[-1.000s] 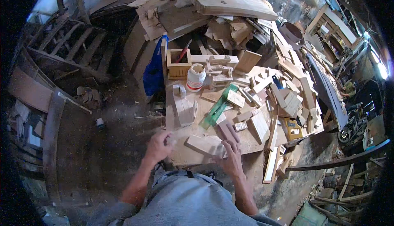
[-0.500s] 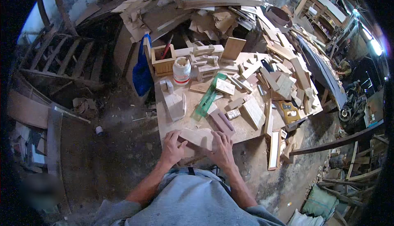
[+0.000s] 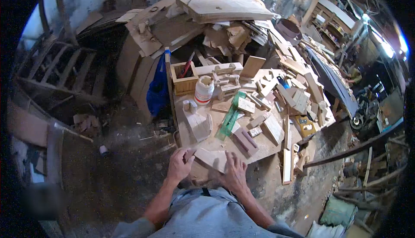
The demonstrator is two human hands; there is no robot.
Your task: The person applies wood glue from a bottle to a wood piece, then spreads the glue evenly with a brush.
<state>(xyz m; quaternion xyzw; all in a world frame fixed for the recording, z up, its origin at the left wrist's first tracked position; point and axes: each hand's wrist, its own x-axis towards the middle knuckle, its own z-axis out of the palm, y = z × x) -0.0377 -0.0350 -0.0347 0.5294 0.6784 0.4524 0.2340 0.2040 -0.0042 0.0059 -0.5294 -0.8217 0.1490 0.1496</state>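
A pale flat wooden piece point(image 3: 211, 159) lies across the near edge of the workbench point(image 3: 186, 135). My left hand point(image 3: 180, 165) is at its left end, fingers curled in against the thumb. At the right end my right hand point(image 3: 234, 171) rests with its fingers spread over the wood. Beyond the piece are a shaped wooden block point(image 3: 196, 125), a green transparent template point(image 3: 229, 119) and a brownish wooden strip point(image 3: 245, 141). Whether the left fingertips grip the edge is hard to make out.
On the bench stand a white jar point(image 3: 204, 91) and a wooden box point(image 3: 184, 86) with a red-handled tool. Many wood offcuts point(image 3: 298, 95) cover the right side, near a yellow tool point(image 3: 305, 125). A blue bag point(image 3: 157, 92) hangs at the left edge.
The view has shifted, so the bench sits lower and slightly right. My left fingers have curled in more, near the left end of the piece. My right hand remains at the right end.
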